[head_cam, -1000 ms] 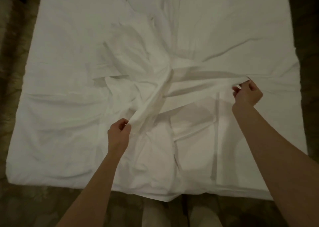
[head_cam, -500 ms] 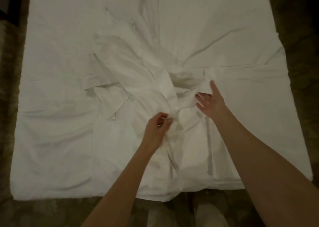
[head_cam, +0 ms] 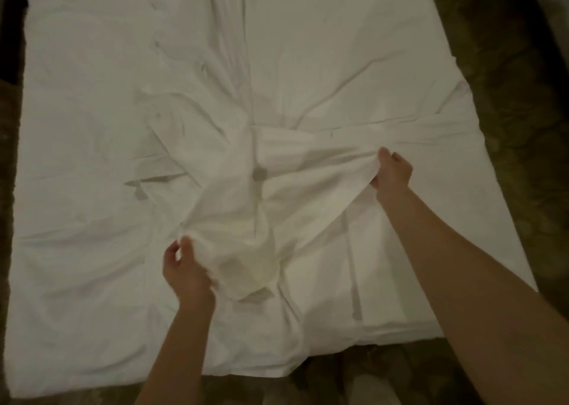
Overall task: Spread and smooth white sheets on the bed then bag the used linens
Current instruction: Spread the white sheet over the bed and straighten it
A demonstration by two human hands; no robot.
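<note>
Head view, dim light. No brand, label or writing can be read anywhere.

Far left: strip of dark patterned floor (head_cam: 9, 189) along the bed (head_cam: 77, 103) edge. Bed is covered in white and fills most of the view.

Left hand (head_cam: 184, 269): fingers curled, pinching a gathered fold of the sheet (head_cam: 246, 213) at its lower-left; cloth bunches over the fingers, so their exact lie is partly hidden.

Centre: sheet lies crumpled on top of the bed, creases radiating from a knot of folds near the middle. Two small dark spots sit there on a vertical seam; cannot tell what they are. A loose corner of white cloth hangs past the near bed edge.

Right hand (head_cam: 392, 173): fingers and thumb closed on a raised ridge of the same sheet, cloth pulled taut between the two hands.

Far right: more floor, dark, beside the bed's slanting edge.
</note>
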